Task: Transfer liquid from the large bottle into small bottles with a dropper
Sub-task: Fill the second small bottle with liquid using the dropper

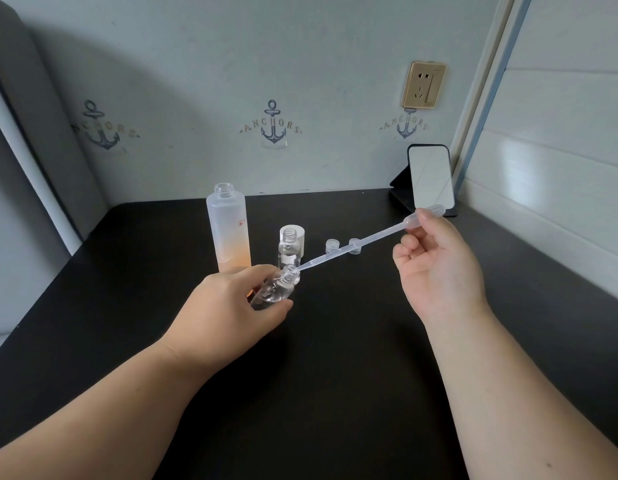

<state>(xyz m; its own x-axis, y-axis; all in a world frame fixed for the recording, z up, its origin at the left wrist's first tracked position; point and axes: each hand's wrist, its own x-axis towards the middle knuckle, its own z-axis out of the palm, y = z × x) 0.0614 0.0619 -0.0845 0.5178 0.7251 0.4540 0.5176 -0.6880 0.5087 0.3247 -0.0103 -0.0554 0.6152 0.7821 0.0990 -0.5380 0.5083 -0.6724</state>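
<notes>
Pinching a clear plastic dropper [363,241] at centre right, the right hand [435,261] feeds a tilted small clear bottle [274,289] that the left hand [231,306] grips at frame centre.

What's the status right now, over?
Left hand grips tilted small bottle. Right hand pinches dropper, tip at its mouth. Nothing blocking.

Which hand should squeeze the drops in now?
Probably the right hand: it already pinches the dropper bulb, tip at the small bottle mouth. The left hand holds that bottle.
</notes>
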